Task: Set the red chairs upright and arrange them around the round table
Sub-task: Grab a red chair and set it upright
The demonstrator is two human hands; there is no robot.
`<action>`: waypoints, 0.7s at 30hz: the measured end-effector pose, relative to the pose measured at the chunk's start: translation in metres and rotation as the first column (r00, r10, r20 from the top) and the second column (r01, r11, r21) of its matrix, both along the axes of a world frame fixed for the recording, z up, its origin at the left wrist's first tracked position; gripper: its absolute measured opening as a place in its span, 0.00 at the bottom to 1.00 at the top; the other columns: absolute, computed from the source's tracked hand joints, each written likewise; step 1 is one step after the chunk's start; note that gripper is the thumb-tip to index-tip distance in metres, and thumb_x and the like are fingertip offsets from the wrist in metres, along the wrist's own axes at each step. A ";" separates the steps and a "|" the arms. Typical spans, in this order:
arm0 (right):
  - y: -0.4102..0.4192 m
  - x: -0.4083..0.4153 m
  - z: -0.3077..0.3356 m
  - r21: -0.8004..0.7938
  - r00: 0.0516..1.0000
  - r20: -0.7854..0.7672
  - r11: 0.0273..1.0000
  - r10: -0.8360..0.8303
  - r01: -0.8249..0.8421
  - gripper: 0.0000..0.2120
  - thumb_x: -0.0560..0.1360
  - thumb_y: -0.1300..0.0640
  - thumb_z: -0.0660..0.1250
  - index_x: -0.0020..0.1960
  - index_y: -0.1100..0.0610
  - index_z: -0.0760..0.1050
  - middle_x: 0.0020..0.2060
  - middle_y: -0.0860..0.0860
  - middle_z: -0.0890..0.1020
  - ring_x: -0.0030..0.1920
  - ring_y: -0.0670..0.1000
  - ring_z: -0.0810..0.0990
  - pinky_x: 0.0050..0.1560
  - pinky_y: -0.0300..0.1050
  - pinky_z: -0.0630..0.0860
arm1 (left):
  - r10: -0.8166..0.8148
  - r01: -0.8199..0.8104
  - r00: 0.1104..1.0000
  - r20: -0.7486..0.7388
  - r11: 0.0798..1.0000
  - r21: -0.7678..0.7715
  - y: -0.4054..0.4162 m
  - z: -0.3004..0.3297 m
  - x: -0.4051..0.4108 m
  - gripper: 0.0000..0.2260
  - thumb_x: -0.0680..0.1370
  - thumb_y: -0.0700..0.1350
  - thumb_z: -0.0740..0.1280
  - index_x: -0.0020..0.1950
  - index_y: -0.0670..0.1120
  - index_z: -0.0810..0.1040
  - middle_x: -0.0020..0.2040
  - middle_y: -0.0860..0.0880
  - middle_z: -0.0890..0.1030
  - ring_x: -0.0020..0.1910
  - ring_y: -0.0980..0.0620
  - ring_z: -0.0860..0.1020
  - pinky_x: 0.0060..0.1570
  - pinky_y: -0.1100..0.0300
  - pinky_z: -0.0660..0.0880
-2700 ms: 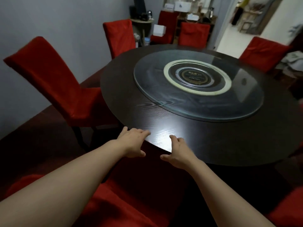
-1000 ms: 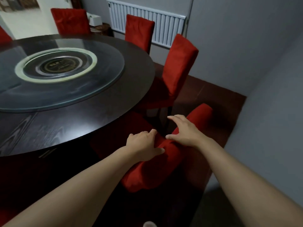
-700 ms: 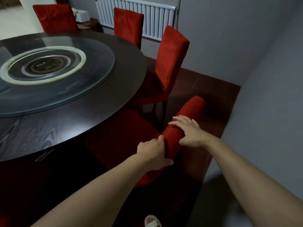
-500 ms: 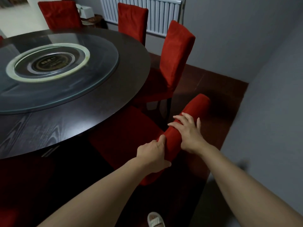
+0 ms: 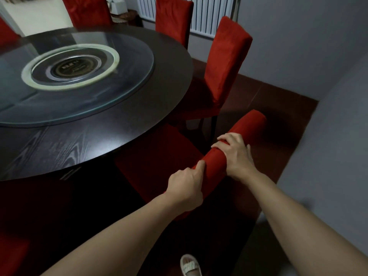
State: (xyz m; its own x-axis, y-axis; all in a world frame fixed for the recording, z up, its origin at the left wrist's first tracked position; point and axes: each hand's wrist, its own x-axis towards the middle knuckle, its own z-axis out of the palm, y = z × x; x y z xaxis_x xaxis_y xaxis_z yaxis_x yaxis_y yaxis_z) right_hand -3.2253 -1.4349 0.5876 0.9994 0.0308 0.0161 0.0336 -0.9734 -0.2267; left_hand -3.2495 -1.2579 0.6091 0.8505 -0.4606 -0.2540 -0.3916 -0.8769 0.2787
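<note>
A: Where was the red chair?
B: Beside the round table, seat just under its rim. The left hand and right hand each gripped its top rail, fingers curled.
A: Next?
B: Probably pushing it squarely in.

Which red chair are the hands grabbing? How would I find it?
Find the round table. At its near right edge is the gripped chair, next to an upright chair. Only this one has both hands, left hand and right hand, on its backrest.

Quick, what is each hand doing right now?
Left hand: grips the chair back.
Right hand: grips the same chair back.
</note>
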 end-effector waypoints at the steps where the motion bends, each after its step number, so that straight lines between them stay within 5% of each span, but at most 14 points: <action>1: 0.001 0.000 0.000 0.002 1.000 0.001 1.000 -0.004 0.004 0.28 0.66 0.59 0.75 0.63 0.46 0.73 0.67 0.46 0.65 0.71 0.50 0.54 0.66 0.67 0.60 | -0.003 0.003 1.000 -0.002 1.000 0.008 0.000 0.000 0.000 0.35 0.74 0.44 0.68 0.74 0.50 0.51 0.51 0.47 0.78 0.46 0.46 0.79 0.39 0.56 0.69; 10: 0.028 0.011 -0.004 0.039 1.000 0.018 0.999 -0.022 0.022 0.29 0.63 0.62 0.76 0.60 0.45 0.74 0.62 0.46 0.66 0.69 0.50 0.54 0.65 0.69 0.59 | 0.005 -0.005 1.000 0.006 1.000 0.001 0.028 0.000 0.014 0.32 0.72 0.42 0.68 0.71 0.53 0.55 0.47 0.49 0.79 0.42 0.46 0.80 0.44 0.51 0.79; 21: 0.058 0.039 -0.004 0.057 0.999 0.002 0.997 0.053 -0.053 0.24 0.60 0.57 0.78 0.53 0.47 0.75 0.58 0.47 0.68 0.65 0.52 0.58 0.60 0.73 0.63 | 0.120 -0.122 0.992 0.044 0.992 0.037 0.055 0.002 0.031 0.26 0.73 0.41 0.66 0.69 0.52 0.60 0.47 0.48 0.80 0.43 0.45 0.80 0.41 0.52 0.77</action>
State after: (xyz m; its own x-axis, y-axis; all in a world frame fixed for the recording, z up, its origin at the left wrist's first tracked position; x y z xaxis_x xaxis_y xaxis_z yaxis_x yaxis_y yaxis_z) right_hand -3.1860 -1.3771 0.5833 0.9964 0.0828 0.0197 0.0850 -0.9557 -0.2817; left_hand -3.2190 -1.2034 0.6115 0.9096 -0.3440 -0.2329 -0.2927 -0.9286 0.2282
